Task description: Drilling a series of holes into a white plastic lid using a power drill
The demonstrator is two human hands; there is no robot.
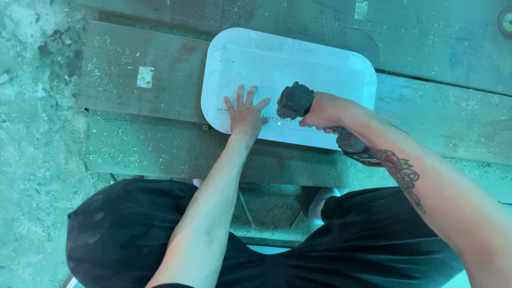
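Black-trousered knees (pixel 133 234) sit nearest the camera at the bottom of the view, spread apart, with a white shoe (pixel 320 202) showing in the gap between them. Both forearms reach forward from there; the right one carries a dark-and-red tattoo (pixel 401 173). Left hand (pixel 245 114) lies flat, palm down, fingers spread wide, pressing on the near edge of a white plate (pixel 288 69) with rounded corners; it grips nothing, just holds the sheet down. Right hand (pixel 322 112) is closed tight around the handle of a black cordless drill (pixel 296 100), whose dark battery end (pixel 354 149) sticks out below the wrist. Drill head points down at the plate, just right of the left fingertips; the bit itself is hidden, so contact with the surface cannot be confirmed. A row of small holes (pixel 221 109) runs along the plate's near side toward the drill. Plate rests on dark wooden planks (pixel 138 144) littered with pale shavings, overlapping two boards. A small white tag (pixel 144 77) sits on the plank left of the plate. Beyond, another wide plank (pixel 437 42) runs across the top. Dusty concrete floor (pixel 32 133) lies at far left.
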